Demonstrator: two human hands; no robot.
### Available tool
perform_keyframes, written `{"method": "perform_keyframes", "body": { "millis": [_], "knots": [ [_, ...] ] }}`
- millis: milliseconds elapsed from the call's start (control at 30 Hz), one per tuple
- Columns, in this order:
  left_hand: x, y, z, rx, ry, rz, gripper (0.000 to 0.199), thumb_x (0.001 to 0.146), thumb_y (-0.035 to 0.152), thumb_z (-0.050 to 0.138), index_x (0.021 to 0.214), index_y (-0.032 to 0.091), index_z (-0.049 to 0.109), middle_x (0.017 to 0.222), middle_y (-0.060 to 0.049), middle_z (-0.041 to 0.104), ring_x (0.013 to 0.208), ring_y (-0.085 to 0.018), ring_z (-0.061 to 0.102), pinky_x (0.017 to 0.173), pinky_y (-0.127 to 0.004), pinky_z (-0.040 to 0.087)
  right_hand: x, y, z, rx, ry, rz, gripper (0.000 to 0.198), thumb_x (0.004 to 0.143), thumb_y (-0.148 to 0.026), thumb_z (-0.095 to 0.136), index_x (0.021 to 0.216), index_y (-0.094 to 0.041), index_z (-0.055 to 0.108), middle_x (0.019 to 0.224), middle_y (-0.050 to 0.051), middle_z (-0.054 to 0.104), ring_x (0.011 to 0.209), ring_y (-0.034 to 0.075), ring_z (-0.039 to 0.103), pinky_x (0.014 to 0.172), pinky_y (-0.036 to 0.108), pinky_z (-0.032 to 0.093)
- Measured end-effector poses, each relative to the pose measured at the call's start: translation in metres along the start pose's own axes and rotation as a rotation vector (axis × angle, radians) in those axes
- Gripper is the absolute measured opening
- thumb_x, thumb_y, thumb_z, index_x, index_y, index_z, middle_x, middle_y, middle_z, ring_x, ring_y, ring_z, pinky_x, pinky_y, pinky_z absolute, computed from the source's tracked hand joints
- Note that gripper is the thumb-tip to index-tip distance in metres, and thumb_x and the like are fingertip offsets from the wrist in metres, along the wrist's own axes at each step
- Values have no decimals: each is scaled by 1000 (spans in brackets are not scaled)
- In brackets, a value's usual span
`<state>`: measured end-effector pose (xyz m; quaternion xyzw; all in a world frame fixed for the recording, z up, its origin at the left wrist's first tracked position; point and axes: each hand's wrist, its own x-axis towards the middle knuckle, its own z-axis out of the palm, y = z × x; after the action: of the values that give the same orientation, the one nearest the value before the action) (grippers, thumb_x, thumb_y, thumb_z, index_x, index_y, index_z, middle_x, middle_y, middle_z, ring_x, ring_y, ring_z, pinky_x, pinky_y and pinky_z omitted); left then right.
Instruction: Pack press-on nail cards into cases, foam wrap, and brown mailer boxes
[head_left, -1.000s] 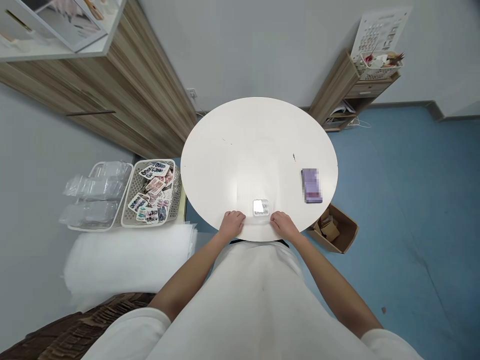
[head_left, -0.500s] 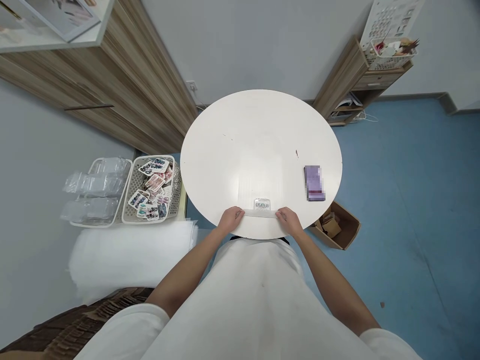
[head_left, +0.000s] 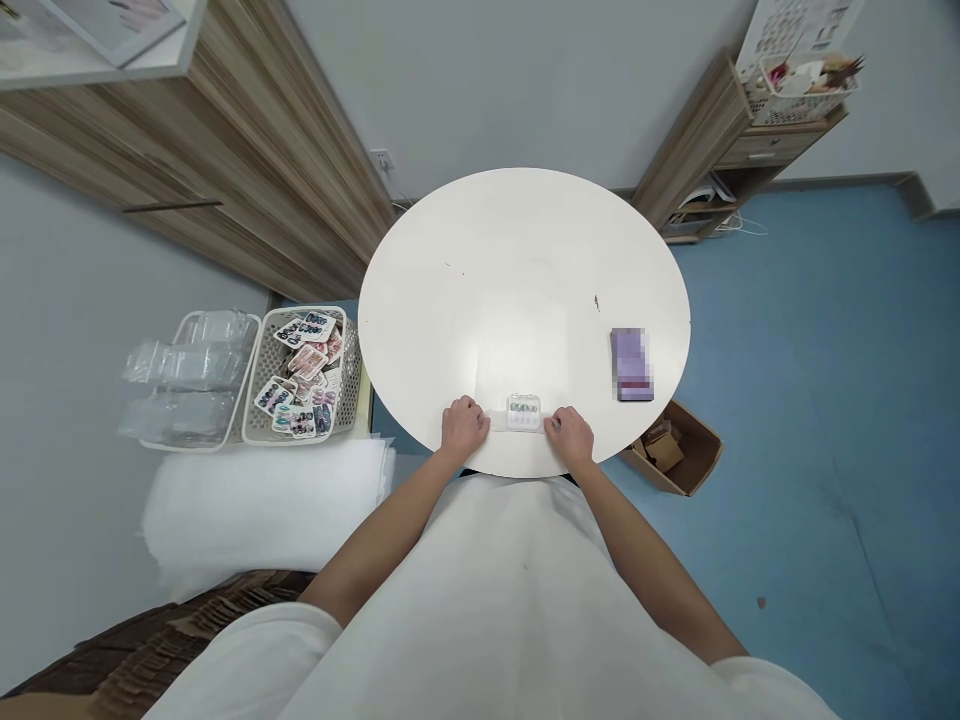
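A small clear case of press-on nails (head_left: 523, 404) lies near the close edge of the white round table (head_left: 517, 230). Across its lower part runs a pale translucent strip of wrapping sheet (head_left: 498, 421); whether it passes over or under the case I cannot tell. At the strip's left end my left hand (head_left: 463, 430) is closed with curled fingers. My right hand (head_left: 570, 437) is closed the same way on the right end. Both hands rest low at the tabletop, one on each side of the case.
A purple stack (head_left: 632, 364) sits on the table's right side. Left of the table stand a basket of nail cards (head_left: 296, 375) and a basket of clear plastic packs (head_left: 199, 380), with white sheets (head_left: 270, 505) below. An open cardboard box (head_left: 675, 450) is at lower right.
The strip was held straight in front of the case; now it lies level with the case's lower part, and more of the case shows. My fingers have curled further in.
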<state>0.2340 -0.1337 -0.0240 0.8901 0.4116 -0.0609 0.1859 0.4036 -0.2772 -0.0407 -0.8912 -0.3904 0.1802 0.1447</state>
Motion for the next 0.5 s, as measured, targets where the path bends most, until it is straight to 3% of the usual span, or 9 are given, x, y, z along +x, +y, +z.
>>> {"method": "perform_keyframes", "body": {
  "millis": [100, 267, 367, 500],
  "knots": [
    [-1, 1, 0, 17, 91, 42, 15, 74, 25, 53, 87, 19, 56, 97, -8, 53, 90, -22, 48, 72, -34, 37, -1, 1, 3, 14, 62, -28, 16, 81, -31, 40, 76, -20, 52, 80, 3, 52, 62, 14, 45, 57, 26, 31],
    [-1, 3, -1, 102, 153, 277, 29, 74, 9, 46, 99, 23, 54, 112, -9, 51, 105, -24, 43, 84, -38, 31, 0, 0, 2, -65, 197, -176, 17, 79, -19, 47, 95, -19, 53, 107, 12, 53, 99, 25, 45, 80, 37, 32],
    [0, 6, -5, 172, 87, 458, 38, 74, 0, 38, 96, 26, 55, 115, -6, 51, 107, -22, 42, 86, -38, 30, 1, -2, 1, -153, 154, -363, 25, 79, -8, 41, 94, -22, 55, 118, 10, 50, 109, 24, 42, 87, 39, 27],
    [3, 9, -9, 194, 6, 604, 35, 78, 5, 36, 98, 27, 55, 119, -5, 50, 111, -22, 41, 86, -40, 29, 2, -3, -1, -209, 45, -576, 30, 80, -4, 37, 89, -24, 57, 123, 6, 50, 112, 21, 42, 90, 39, 25]
  ]
}}
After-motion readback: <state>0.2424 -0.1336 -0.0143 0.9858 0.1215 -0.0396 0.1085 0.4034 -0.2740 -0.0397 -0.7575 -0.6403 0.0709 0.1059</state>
